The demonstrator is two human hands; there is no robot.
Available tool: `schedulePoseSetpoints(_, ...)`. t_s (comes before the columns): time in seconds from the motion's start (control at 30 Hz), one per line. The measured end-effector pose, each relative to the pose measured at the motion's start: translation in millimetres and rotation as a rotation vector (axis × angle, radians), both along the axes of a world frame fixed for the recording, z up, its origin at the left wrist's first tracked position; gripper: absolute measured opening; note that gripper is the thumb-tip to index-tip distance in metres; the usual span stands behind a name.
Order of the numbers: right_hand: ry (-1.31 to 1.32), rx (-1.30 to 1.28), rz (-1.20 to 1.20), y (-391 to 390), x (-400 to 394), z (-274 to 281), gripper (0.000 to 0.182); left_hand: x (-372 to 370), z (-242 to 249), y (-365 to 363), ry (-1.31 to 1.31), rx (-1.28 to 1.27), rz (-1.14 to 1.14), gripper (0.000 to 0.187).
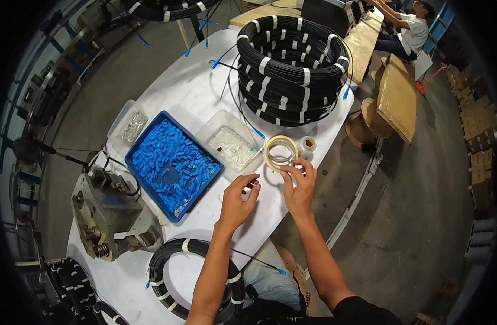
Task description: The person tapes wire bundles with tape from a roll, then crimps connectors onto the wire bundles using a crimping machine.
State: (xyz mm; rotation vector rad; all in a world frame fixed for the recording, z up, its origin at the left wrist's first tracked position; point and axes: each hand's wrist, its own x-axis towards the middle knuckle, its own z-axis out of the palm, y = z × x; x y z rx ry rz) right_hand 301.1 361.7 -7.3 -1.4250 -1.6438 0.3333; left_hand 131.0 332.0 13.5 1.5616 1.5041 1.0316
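My right hand (299,190) has its thumb and fingertips at the near edge of a cream roll of tape (269,157), pinching its rim. A second ring shows inside the roll. To the left, my left hand (239,201) hovers over the white table, fingers curled, thumb apart from them, with nothing visible in it. Just beyond it stands a clear plastic tub (209,131) of small whitish pieces. A small jar (307,144) with a brown inside is right of the tape. By my left forearm lies a black cable coil (160,290) with white bands and blue connector ends.
A blue tray (130,158) holds many blue connector pieces, beside a clear box (118,122) of small clear parts. A metal press-like fixture (105,216) stands left. Stacked black cable coils (292,81) rise at the back. Another person (414,32) sits at a far bench.
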Motion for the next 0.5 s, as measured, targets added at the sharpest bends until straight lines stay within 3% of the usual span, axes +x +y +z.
schedulePoseSetpoints(0.2, 0.329, -0.129, 0.156, -56.8, -23.7, 42.2, 0.01, -12.7, 14.8, -56.6, -0.245, 0.138, 0.196, 0.027)
schedulePoseSetpoints(0.33, 0.547, -0.319, 0.392, -101.4, -48.7, 52.7, 0.008, -40.0, 27.6, -109.1, -0.565, 0.1, 0.363, 0.032)
schedulePoseSetpoints(0.5, 0.69, -0.391, 0.751, -153.4, -92.1, 59.1, 0.011, -89.1, 53.0, -184.2, -0.61, 0.22, 0.46, 0.036)
